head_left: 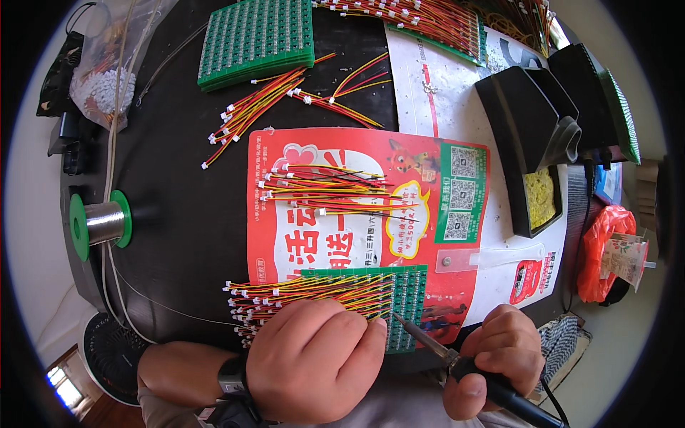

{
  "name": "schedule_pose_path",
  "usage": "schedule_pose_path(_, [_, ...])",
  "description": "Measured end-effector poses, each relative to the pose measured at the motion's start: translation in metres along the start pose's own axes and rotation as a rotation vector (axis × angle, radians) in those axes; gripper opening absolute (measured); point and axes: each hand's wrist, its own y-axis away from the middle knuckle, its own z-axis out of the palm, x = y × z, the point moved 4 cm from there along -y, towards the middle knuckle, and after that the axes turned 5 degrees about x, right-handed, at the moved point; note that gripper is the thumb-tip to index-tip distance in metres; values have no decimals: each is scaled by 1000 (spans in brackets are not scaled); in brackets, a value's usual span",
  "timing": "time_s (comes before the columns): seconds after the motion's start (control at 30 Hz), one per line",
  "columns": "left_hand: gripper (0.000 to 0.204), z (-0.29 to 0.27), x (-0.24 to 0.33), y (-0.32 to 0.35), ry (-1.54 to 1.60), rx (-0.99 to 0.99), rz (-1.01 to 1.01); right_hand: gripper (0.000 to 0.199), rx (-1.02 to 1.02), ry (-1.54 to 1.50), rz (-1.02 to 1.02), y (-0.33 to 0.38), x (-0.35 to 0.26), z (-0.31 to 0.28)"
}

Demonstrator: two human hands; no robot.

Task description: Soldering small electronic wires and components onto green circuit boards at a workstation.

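Observation:
My right hand [503, 357] grips a soldering iron [492, 385] by its black handle. Its metal tip slants to the upper left and reaches the green circuit board [410, 292], close to my left fingertips. My left hand [317, 360] is closed, thumb and forefinger pinched together over the board; what lies between them is hidden. Red, yellow and black wires [321, 289] with white plugs lie across the board in rows, partly under that hand. From the solder spool [103, 221] a thin strand runs to my left hand and disappears beneath it.
More loose wires [335, 189] lie on a red printed sheet [457, 285]. A stack of green boards [257, 39] sits at the back, with wire bundles [246, 107] beside it. On the right stands a black iron holder with a yellow sponge [540, 200]. A red bag [603, 250] is beyond.

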Motion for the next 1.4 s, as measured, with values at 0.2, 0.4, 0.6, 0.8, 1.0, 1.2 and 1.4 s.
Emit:
schedule_pose_path(0.2, [25, 2, -2, 11, 12, 64, -29, 22, -21, 21, 11, -1, -1, 0])
schedule_pose_path(0.4, [24, 2, -2, 10, 7, 44, -33, 23, -47, 17, 23, -2, 0, 0])
schedule_pose_path(0.6, [24, 2, -1, 9, -1, 36, -33, 25, -85, 16, 31, -3, -1, -1])
schedule_pose_path(0.8, [24, 2, 0, 11, -8, 34, -59, 23, -93, -11, 2, -2, 1, -3])
schedule_pose_path(1.0, [24, 1, 1, 4, -24, 10, -28, 22, 5, -2, -27, 1, 1, 0])
schedule_pose_path(1.2, [23, 1, 0, 4, -25, 3, -31, 24, 8, 14, -18, -1, 0, 2])
schedule_pose_path(1.4, [23, 3, -1, 10, -10, 30, -52, 25, 12, 23, -8, -2, 0, 3])
